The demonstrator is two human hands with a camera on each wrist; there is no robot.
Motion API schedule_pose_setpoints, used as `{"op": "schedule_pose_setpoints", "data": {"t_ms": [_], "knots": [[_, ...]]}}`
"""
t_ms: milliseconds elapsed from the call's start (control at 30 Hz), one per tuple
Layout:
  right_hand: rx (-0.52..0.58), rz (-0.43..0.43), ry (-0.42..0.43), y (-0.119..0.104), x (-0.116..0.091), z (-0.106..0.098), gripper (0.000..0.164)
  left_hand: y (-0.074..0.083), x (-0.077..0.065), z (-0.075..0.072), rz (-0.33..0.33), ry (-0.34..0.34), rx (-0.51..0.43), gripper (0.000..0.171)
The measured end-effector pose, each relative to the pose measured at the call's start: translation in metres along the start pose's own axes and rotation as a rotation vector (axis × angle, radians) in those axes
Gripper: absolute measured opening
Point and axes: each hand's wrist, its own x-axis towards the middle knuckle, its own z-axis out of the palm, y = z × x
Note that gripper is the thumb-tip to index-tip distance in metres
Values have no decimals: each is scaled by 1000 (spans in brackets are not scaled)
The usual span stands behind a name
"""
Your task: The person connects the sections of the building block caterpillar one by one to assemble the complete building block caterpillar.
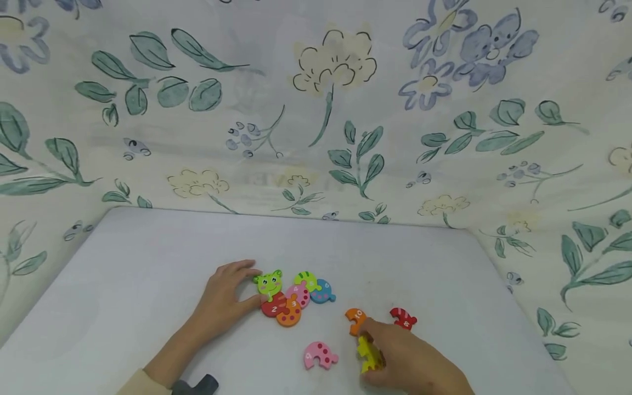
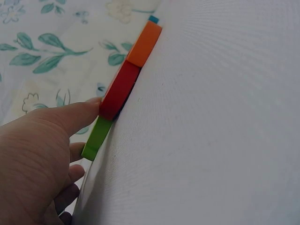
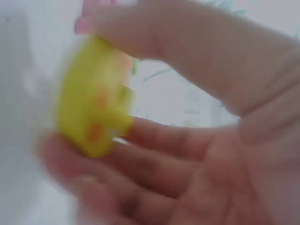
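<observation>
A row of linked caterpillar puzzle pieces lies on the white table: a green smiling head [image 1: 269, 284], a red piece [image 2: 120, 89] marked 2, an orange piece [image 1: 289, 314] marked 3, then pink [image 1: 298, 295], striped green [image 1: 306, 280] and blue [image 1: 323, 292] ones. My left hand [image 1: 223, 299] rests beside the head end, its thumb against the red piece's edge and its index fingertip at the green head. To the right, my right hand [image 1: 412, 359] pinches a yellow puzzle piece [image 3: 89, 98] between thumb and fingers, tilted on edge; the right wrist view is blurred.
Loose on the table lie a pink piece [image 1: 320, 355] with dots, an orange piece [image 1: 355, 321] marked 10 and a striped red piece [image 1: 403, 318], the last two just beyond my right hand. A dark object [image 1: 197, 385] shows by my left sleeve. Floral cloth [image 1: 316, 109] hangs behind.
</observation>
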Motion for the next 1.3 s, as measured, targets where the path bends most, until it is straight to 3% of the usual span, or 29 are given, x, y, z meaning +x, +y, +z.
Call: {"op": "schedule_pose_setpoints", "data": {"t_ms": [267, 367, 600, 967, 1300], "knots": [[45, -249, 295, -4, 7, -15, 68, -2, 0, 2, -6, -14, 19, 57], [62, -323, 356, -7, 18, -20, 65, -2, 1, 2, 4, 5, 24, 55], [112, -309, 364, -13, 40, -21, 67, -2, 0, 4, -12, -17, 27, 55], [68, -263, 331, -17, 61, -16, 70, -1, -1, 3, -6, 1, 38, 56], [14, -311, 374, -12, 73, 0, 69, 1, -1, -2, 13, -2, 32, 54]]}}
